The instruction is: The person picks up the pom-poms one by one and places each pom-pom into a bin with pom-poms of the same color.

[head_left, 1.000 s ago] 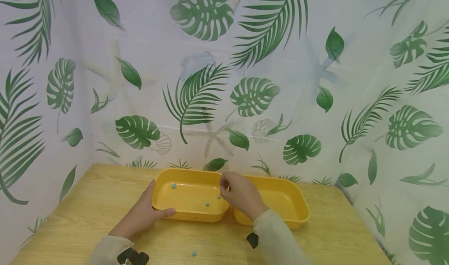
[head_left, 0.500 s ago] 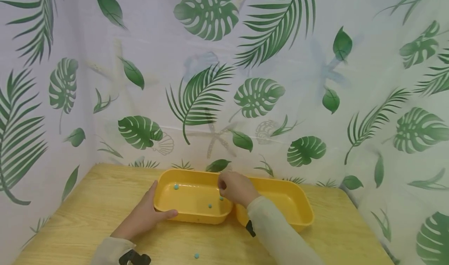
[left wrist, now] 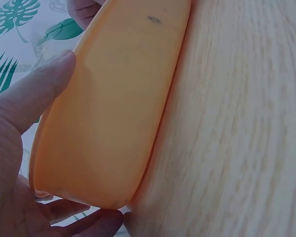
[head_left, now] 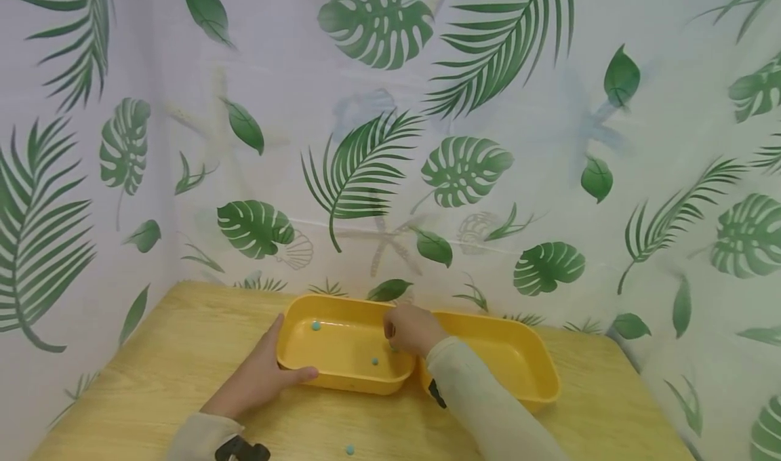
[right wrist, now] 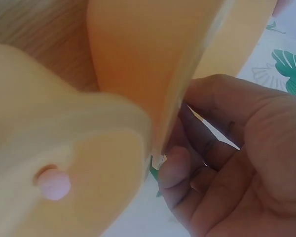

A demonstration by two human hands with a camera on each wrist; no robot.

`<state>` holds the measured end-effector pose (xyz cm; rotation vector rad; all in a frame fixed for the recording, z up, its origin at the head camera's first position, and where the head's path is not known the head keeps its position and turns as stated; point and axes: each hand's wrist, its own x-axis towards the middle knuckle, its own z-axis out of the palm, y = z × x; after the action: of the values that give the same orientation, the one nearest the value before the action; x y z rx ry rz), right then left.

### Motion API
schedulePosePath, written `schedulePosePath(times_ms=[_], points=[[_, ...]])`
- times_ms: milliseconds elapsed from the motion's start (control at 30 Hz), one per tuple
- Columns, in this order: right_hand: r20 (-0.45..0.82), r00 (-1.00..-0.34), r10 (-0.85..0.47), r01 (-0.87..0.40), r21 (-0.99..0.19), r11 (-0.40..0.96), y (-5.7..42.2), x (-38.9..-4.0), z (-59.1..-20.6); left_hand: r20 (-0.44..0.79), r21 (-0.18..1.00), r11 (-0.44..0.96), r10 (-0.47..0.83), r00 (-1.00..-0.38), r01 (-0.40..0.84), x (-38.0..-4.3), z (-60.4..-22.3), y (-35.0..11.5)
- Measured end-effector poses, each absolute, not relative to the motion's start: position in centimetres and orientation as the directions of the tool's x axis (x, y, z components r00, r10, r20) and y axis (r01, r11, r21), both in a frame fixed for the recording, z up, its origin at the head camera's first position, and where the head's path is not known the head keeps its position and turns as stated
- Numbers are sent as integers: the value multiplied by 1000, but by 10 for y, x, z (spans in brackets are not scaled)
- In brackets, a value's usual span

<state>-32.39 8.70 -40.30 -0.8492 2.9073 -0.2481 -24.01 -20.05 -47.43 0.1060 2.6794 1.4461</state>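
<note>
Two yellow plastic bins stand side by side in the head view. My left hand holds the left bin at its left end, thumb over the front rim and fingers around the end wall. My right hand reaches down inside that bin's right end with bent fingers. A small blue ball shows right at its fingertips, which are mostly hidden; I cannot tell if they pinch it. Two more blue balls lie in this bin. Across the rim, the right wrist view has the right hand close to the wall.
The right bin stands partly under the right forearm. A pinkish ball lies in it in the right wrist view. Another blue ball is on the wooden table near the front. A leaf-patterned sheet hangs behind.
The right hand has lowered into the left bin, its fingertips coming down over a ball. The left hand keeps its hold. The head view has shifted slightly, so everything sits farther right.
</note>
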Motion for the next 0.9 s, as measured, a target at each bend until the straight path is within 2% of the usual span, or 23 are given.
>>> schedulePosePath(times_ms=[500,900], points=[[-149,-839,-524,-503,-155,850,79,-326,-400,-43,840,542,106,-993,22,-240,-474,-198],[-157,-837,-525,-504,-152,850,76,-330,-405,-53,841,541,97,-994,8,-239,-474,-201]])
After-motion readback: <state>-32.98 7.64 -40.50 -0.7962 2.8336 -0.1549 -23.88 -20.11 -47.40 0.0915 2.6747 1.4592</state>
